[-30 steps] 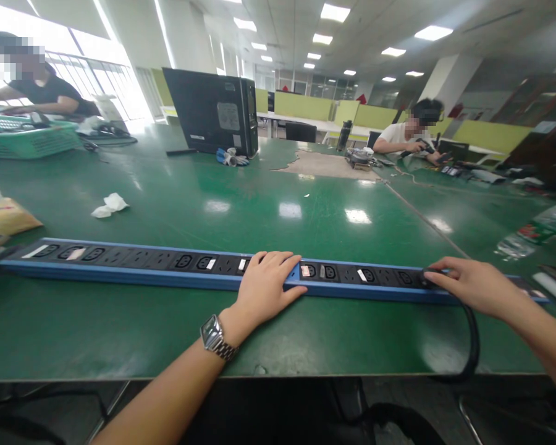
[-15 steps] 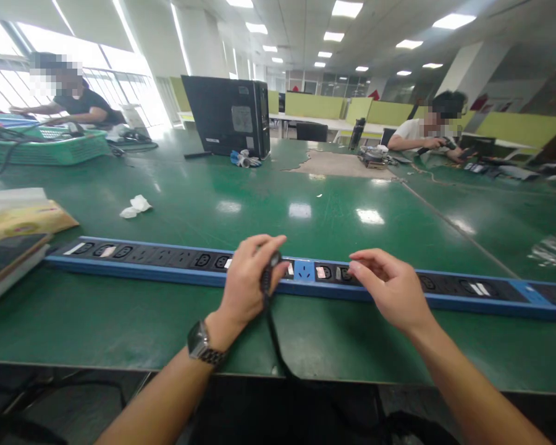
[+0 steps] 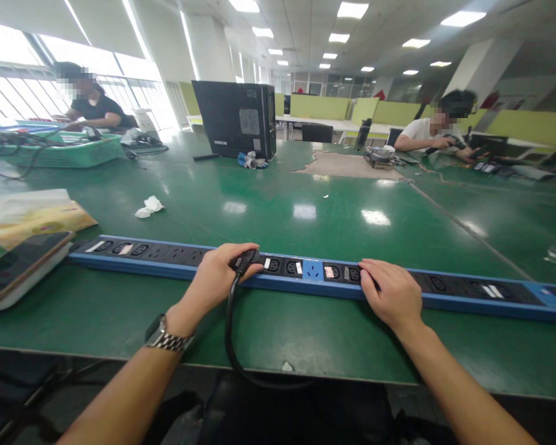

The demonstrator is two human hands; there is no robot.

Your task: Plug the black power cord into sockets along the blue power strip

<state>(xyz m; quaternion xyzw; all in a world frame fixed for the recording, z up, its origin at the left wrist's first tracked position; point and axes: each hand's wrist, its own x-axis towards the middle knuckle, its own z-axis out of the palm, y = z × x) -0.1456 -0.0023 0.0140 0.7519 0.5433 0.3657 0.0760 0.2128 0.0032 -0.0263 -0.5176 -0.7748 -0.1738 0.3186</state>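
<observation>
A long blue-and-black power strip (image 3: 278,285) lies across the green table, its sockets facing up. My left hand (image 3: 220,272) is closed around a black power plug (image 3: 244,262) just at the strip's sockets, left of the blue socket (image 3: 312,270). Whether the plug sits in a socket is hidden by the fingers. Its black cable (image 3: 230,327) loops down over the table's front edge. My right hand (image 3: 393,293) is closed over the strip right of the blue socket, thumb at the near side and fingertips across the top; the sockets beneath it are covered.
A phone-like slab (image 3: 25,266) and a yellow packet (image 3: 46,216) lie at the left. Crumpled tissue (image 3: 151,206) is behind the strip. Farther back stand a black computer case (image 3: 234,120), gloves (image 3: 251,161) and a green basket (image 3: 81,153). Two people sit beyond, left and right.
My left hand has moved left and down to the strip with the plug. My right hand, loosely pinched above the strip before, has come down onto it. The view has shifted slightly.
</observation>
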